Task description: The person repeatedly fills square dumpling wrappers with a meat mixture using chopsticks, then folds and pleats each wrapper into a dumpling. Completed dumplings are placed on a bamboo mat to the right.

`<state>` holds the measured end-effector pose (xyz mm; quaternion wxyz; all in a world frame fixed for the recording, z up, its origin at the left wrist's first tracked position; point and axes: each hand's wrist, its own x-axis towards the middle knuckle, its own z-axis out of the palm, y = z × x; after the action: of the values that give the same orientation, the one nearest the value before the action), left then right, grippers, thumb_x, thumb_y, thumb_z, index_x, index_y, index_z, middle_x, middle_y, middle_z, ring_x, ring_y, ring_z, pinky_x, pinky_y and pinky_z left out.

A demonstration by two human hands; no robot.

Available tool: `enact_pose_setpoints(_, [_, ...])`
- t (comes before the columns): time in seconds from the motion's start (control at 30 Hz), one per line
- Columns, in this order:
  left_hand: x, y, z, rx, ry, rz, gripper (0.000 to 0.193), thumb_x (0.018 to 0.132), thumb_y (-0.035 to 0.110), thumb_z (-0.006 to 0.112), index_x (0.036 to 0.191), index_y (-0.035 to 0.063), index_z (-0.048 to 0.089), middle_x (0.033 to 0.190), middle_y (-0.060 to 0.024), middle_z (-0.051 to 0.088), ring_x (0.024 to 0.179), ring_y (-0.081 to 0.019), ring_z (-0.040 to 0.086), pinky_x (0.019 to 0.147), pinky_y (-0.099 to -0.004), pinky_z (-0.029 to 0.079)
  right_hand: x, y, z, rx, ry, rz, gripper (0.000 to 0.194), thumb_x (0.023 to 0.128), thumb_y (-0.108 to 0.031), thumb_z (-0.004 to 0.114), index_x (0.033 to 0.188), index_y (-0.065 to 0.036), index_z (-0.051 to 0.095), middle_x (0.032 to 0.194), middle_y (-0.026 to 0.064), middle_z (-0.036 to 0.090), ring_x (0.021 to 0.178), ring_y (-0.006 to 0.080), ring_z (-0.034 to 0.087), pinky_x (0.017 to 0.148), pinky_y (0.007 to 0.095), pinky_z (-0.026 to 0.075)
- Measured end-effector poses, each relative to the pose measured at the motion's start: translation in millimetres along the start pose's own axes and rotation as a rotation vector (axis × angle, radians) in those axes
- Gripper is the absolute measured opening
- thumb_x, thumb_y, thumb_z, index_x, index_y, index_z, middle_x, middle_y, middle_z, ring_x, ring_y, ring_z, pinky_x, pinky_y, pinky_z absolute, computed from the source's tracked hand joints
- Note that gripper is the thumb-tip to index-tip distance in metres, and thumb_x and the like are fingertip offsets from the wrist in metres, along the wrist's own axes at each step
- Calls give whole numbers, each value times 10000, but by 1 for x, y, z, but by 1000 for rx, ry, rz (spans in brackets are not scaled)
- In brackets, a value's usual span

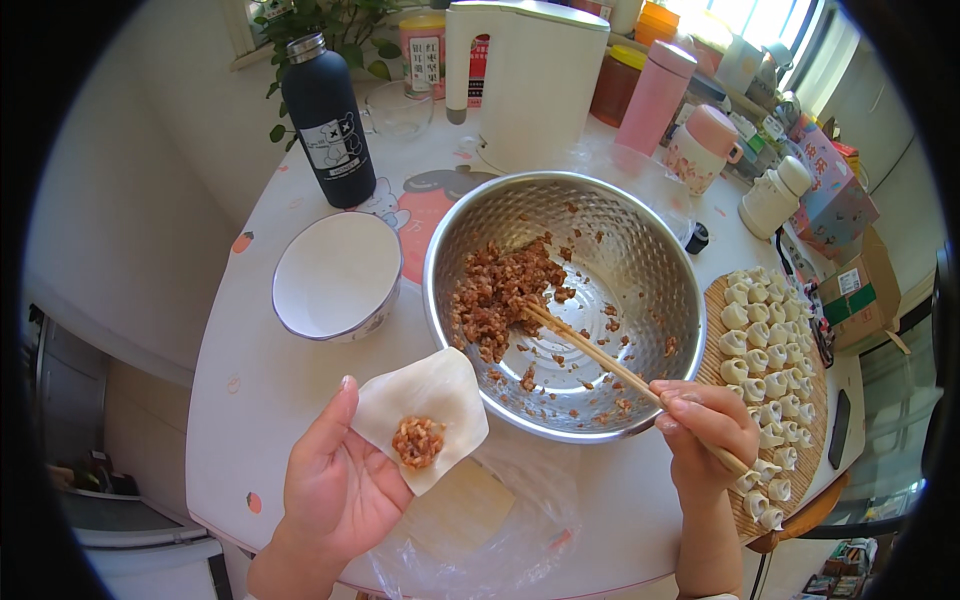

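Observation:
My left hand (341, 472) holds a square dough wrapper (442, 390) on its palm and fingers. A small lump of minced filling (418, 442) sits on the wrapper's lower part. In my right hand (705, 424) is a pair of wooden chopsticks (600, 356), slanting into a large steel bowl (637, 247). Their tips touch the mound of minced meat filling (502, 292) at the bowl's left side. Scraps of filling cling to the bowl's wall and floor. Below the left hand's wrapper, more wrappers (461, 510) lie on clear plastic film (540, 517).
Rows of folded dumplings (757, 337) stand on a round woven mat (814, 450) at the right. A white bowl (337, 274) and a black bottle (330, 135) stand at the left. Behind the steel bowl are a white electric kettle (536, 82) and a pink flask (656, 97).

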<state>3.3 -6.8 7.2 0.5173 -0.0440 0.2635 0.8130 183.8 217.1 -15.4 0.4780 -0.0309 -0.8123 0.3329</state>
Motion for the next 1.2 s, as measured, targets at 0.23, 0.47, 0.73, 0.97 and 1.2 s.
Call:
enact_pose_setpoints(0.23, [-1,0,1,-3,-1,1,482,997,339,332,1285,-39,417,1313,-176,485,1230,-325,461,1056,-475,342,0,1,-3,43,139,-47,150,776,-28,703,906,-4,630,862,143,615,784,275,672,701,360,584])
enact_pose_setpoints(0.47, [0,-2,3,67,24,-29,578,984,414,306,1364,-20,340,1377,-193,414,1261,-362,424,1054,-497,336,-17,-23,-12,346,268,-67,207,829,-176,690,941,-44,576,853,119,544,699,273,645,623,337,592])
enact_pose_setpoints(0.73, [0,-1,4,85,-39,-30,642,973,449,311,1390,-38,282,1392,-207,387,1300,-351,374,1096,-471,277,-15,-27,-11,598,-10,-19,212,747,-65,755,898,16,630,841,149,613,791,299,672,685,364,602])
enact_pose_setpoints(0.97, [-1,-2,6,88,-17,-10,647,970,462,311,1393,-27,282,1399,-202,377,1307,-342,364,1102,-465,268,-14,-24,-19,692,52,-32,213,752,-58,751,913,12,631,868,159,617,835,309,663,700,368,601])
enact_pose_setpoints(1.2, [-1,-6,2,83,-47,-32,614,979,442,308,1386,-18,290,1389,-177,391,1295,-318,379,1094,-455,281,-10,-16,-19,726,-147,-158,265,705,40,755,937,30,627,955,231,617,851,347,663,741,423,589])
